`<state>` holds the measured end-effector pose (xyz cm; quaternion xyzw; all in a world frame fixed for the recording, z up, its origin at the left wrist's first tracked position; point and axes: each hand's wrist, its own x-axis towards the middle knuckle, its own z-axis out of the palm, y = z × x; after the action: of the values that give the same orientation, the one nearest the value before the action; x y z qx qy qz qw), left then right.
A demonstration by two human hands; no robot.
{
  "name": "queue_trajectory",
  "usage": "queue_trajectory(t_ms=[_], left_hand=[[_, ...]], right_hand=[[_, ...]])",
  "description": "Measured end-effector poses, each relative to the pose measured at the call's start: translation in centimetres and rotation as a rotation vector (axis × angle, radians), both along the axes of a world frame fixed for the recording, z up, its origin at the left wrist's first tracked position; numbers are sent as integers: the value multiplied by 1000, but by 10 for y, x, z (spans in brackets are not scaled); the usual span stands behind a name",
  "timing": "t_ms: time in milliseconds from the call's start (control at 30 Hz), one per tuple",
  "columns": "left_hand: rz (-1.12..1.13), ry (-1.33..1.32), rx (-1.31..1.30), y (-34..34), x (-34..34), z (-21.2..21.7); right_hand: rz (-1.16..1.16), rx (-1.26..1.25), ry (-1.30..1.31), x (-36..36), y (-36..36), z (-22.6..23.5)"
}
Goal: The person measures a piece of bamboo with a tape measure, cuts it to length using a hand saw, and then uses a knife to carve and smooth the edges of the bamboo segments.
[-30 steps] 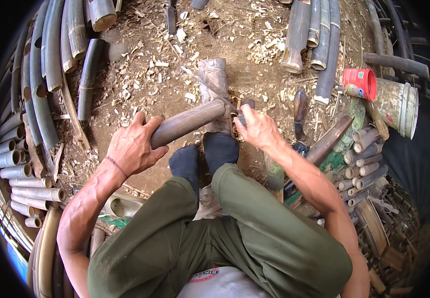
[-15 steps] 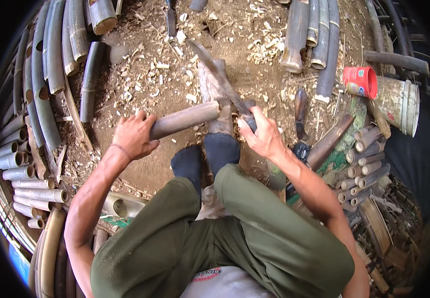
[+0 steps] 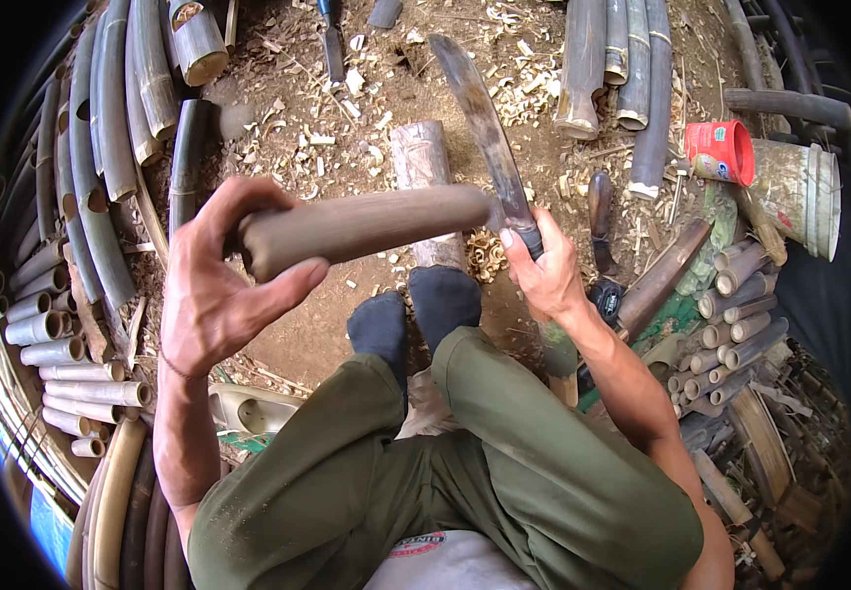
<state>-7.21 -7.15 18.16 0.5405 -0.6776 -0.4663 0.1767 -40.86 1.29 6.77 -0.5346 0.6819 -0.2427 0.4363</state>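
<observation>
My left hand (image 3: pixel 224 275) grips the near end of a brown bamboo piece (image 3: pixel 366 231), fingers over its far side and thumb below. The piece is raised and slants slightly up to the right; its far end is blurred. My right hand (image 3: pixel 550 270) is wrapped round the handle of a machete (image 3: pixel 489 133), whose long dark blade points away and up to the left. The bamboo's right end lies close to the blade's base; whether they touch I cannot tell. Beneath them a short log (image 3: pixel 421 155) lies on the ground, with my socked feet (image 3: pixel 445 295) at its near end.
Long bamboo poles (image 3: pixel 101 128) line the left, and more poles (image 3: pixel 647 108) lie at the far right. Stacks of cut bamboo pieces (image 3: pixel 740 295) flank both sides. A red container (image 3: pixel 730 152) leans by a dirty white bucket (image 3: pixel 799 202). Wood shavings (image 3: pixel 524 93) litter the ground; a chisel (image 3: pixel 332 44) lies ahead.
The bamboo piece has been lifted closer to me, and my left hand has risen with it. The machete's blade has swung more upright, with its tip moved right.
</observation>
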Motion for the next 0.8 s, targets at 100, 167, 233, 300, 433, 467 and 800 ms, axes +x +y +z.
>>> queue_trajectory(t_ms=[100,167,233,300,433,467,800], left_hand=[[-49,-35,212,17,17,-24],[-207,-153,217,28,28,-56],[-325,-331,214,34,34,-80],[-360,-382,220,30,37,-86],[-392,-381,253,16,34,-86],[-391,-391,333,12,31,-83],[-406,-407,143,12,25,-85]], right_hand=[[-3,52,-14,0,0,0],[56,-28,18,-1,0,-3],[135,-85,77,-2,2,-4],[231,-131,153,-3,0,-5],[377,-102,266,2,-2,-12],[396,-106,286,6,-6,-11],[441,-567,161,39,-23,18]])
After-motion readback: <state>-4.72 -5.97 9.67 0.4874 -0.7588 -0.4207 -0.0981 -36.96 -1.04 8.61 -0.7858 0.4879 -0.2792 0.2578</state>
